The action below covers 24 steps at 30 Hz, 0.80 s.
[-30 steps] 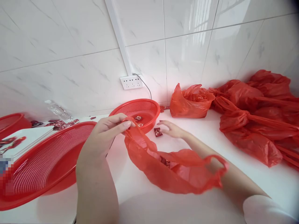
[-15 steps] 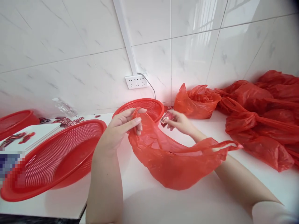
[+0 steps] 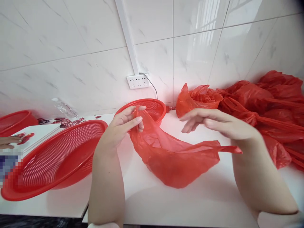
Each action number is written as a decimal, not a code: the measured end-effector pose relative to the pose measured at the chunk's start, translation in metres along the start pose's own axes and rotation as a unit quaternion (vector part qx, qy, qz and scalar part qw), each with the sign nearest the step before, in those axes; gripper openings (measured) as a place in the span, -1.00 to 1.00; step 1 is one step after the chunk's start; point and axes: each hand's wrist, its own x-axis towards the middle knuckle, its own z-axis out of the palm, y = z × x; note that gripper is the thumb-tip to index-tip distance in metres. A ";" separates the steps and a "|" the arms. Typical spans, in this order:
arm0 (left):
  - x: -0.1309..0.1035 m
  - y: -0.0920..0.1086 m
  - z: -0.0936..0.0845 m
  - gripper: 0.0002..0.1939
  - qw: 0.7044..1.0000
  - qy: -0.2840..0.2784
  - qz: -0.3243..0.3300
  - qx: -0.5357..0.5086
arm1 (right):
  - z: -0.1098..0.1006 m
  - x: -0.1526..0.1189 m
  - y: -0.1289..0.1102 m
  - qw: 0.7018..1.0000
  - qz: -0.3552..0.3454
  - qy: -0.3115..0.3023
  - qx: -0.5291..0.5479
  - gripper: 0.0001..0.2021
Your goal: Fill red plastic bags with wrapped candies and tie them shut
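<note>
My left hand point(image 3: 128, 122) pinches one handle of a red plastic bag point(image 3: 178, 167), which hangs with its mouth open above the white table. The bag's other handle sticks out loose to the right. Above that side of the bag, my right hand point(image 3: 209, 122) hovers with its fingers stretched out and nothing in it. A small red perforated basket point(image 3: 152, 104) stands behind the bag, partly covered by it and by my left hand. The bag's contents are hidden by its side.
Several filled red bags point(image 3: 268, 101) lie heaped at the right, and another bag point(image 3: 197, 98) stands against the wall. A large red basket point(image 3: 68, 158) is at the left, near small red packets point(image 3: 67, 122), a clear bottle point(image 3: 64, 107) and another person's hand point(image 3: 8, 141).
My right hand has let go of a small red packet, come out of the bag's handle and moved right. Another person's hand has appeared at the far left.
</note>
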 end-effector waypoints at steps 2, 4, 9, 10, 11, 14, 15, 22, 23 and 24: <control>0.002 -0.002 -0.004 -0.54 1.000 0.012 0.002 -0.006 | -0.017 -0.016 -0.003 0.998 0.009 -0.048 -0.041 -0.48; 0.003 -0.003 -0.007 -0.54 1.000 0.019 0.003 -0.011 | -0.027 -0.029 -0.005 0.990 0.007 -0.094 -0.102 -0.38; 0.003 -0.005 -0.009 -0.54 0.999 0.033 0.005 -0.002 | -0.027 -0.036 -0.006 0.969 0.065 -0.146 -0.190 -0.74; 0.003 -0.005 -0.009 -0.55 0.999 0.038 0.006 0.000 | -0.026 -0.035 -0.007 0.970 0.074 -0.138 -0.185 -0.81; 0.003 -0.006 -0.009 -0.56 0.999 0.046 0.013 -0.002 | -0.025 -0.034 -0.007 0.975 0.078 -0.114 -0.172 -0.82; 0.008 -0.012 -0.010 -0.61 0.987 0.102 0.118 -0.045 | -0.024 -0.028 -0.007 0.996 0.043 0.058 -0.057 -0.83; 0.010 -0.014 -0.011 -0.62 0.973 0.132 0.178 -0.066 | -0.024 -0.025 -0.005 0.993 0.021 0.119 0.010 -0.83; 0.018 -0.015 -0.004 -0.52 0.911 0.119 0.344 -0.192 | -0.012 0.011 0.009 0.896 -0.078 0.327 0.289 -0.79; 0.017 -0.014 0.001 -0.48 0.922 0.062 0.307 -0.230 | -0.008 0.014 0.010 0.900 -0.081 0.319 0.287 -0.82; 0.015 -0.013 0.008 -0.45 0.932 -0.006 0.253 -0.261 | -0.004 0.016 0.011 0.909 -0.085 0.298 0.280 -0.84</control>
